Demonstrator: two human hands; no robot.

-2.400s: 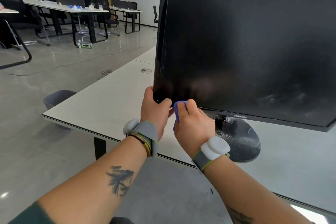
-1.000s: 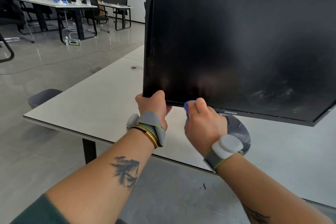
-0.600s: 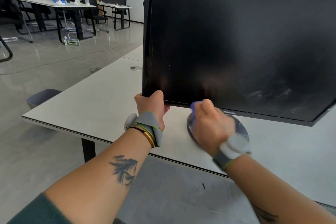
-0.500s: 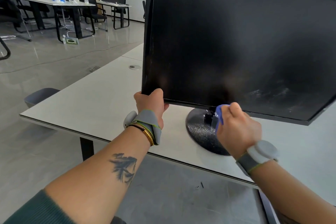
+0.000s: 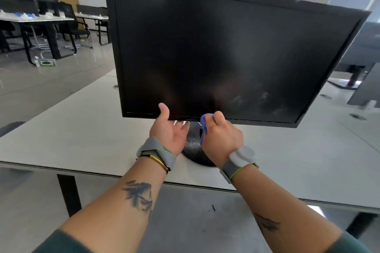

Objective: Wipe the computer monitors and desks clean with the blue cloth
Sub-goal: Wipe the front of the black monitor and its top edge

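A wide white flat-topped desk (image 5: 82,133) has a thin dark edge along the front and a black metal leg (image 5: 68,193) below. A round black stand (image 5: 194,156) sits right on the top, with pale dusty specks on it. Far back there is a small round hole (image 5: 116,86) in the top.

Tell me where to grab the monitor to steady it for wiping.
Grip the monitor by its lower bezel just left of the stand base, coming up from below, thumb in front, fingers behind, clear of the blue cloth. That edge is thin, and the panel likely pivots on its single stand.
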